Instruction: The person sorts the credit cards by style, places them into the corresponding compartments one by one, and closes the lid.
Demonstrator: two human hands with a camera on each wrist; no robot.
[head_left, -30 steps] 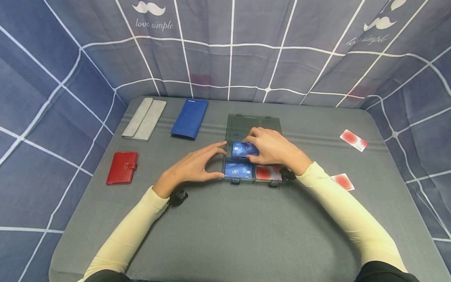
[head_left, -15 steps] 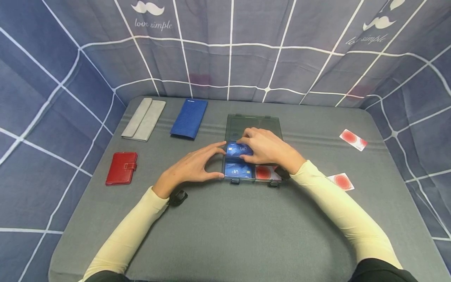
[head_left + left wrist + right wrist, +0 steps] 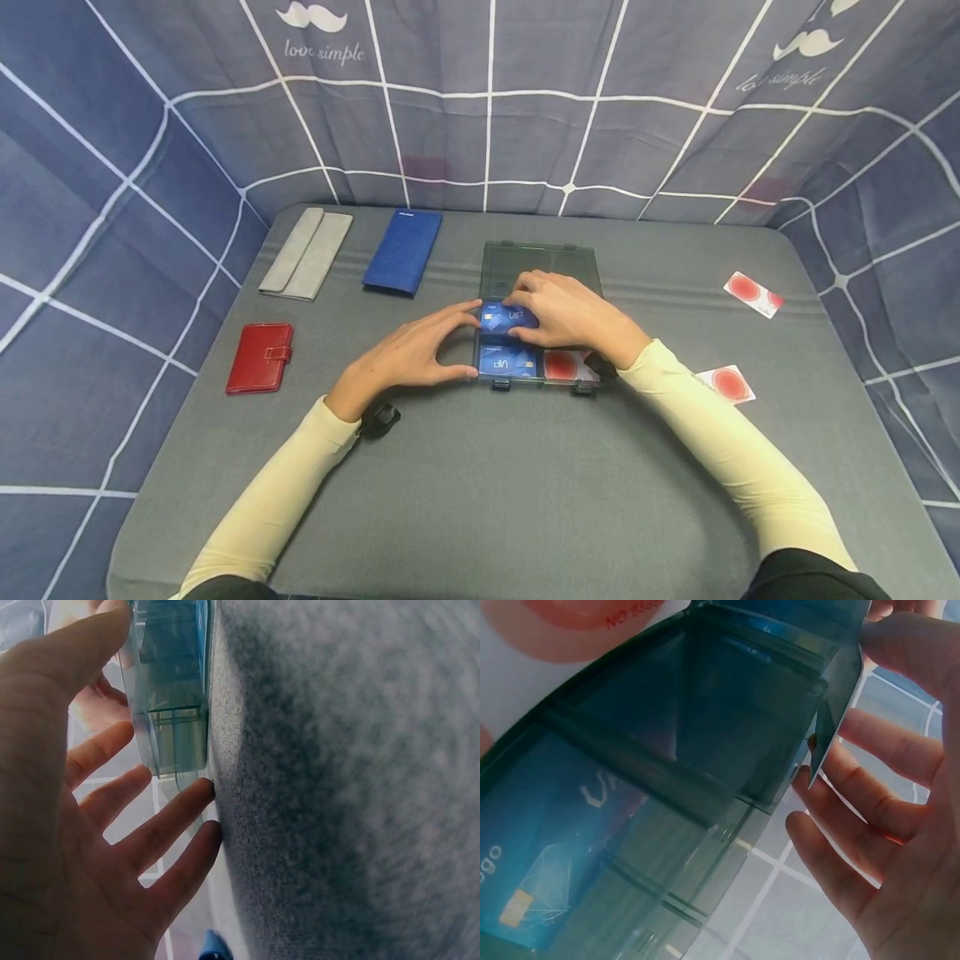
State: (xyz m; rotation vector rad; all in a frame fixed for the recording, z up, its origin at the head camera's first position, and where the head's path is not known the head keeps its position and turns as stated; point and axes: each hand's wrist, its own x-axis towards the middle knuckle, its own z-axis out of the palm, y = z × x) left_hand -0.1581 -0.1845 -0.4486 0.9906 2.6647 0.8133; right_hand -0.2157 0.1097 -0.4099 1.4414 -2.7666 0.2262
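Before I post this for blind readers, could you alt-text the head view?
A person's right hand pinches a blue VIP card at an open case, the left hand beside it. Wallets lie left, printed cards right.

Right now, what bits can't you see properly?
Head view: the right end of the held blue card, behind the right hand.
Head view: the left end of the nearer loose card, behind the right sleeve.
Head view: white marks on the blue wallet, too small.
Left wrist view: a blue shape, cut off by the bottom edge.
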